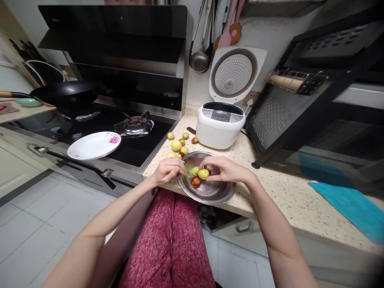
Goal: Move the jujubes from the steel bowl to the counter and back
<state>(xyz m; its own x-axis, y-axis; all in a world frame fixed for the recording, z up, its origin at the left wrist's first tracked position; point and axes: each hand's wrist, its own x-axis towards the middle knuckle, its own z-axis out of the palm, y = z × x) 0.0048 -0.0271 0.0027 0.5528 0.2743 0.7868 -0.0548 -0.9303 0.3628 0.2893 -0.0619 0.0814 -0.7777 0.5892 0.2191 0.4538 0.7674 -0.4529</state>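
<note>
A steel bowl point(210, 194) sits at the counter's front edge with a few small green and reddish fruits inside, among them a reddish one point(195, 181). My right hand point(223, 168) hovers over the bowl, its fingers pinched on a yellow-green fruit point(203, 173). My left hand point(168, 170) rests at the bowl's left rim with its fingers curled; what they hold is hidden. Several more fruits point(177, 146) lie loose on the counter behind the bowl.
A white rice cooker point(220, 128) with its lid up stands behind the bowl. A white plate point(94, 146) lies on the black hob, a wok point(64, 92) further back. A black rack point(300, 108) stands at the right, with a blue cloth point(348, 206) beside it.
</note>
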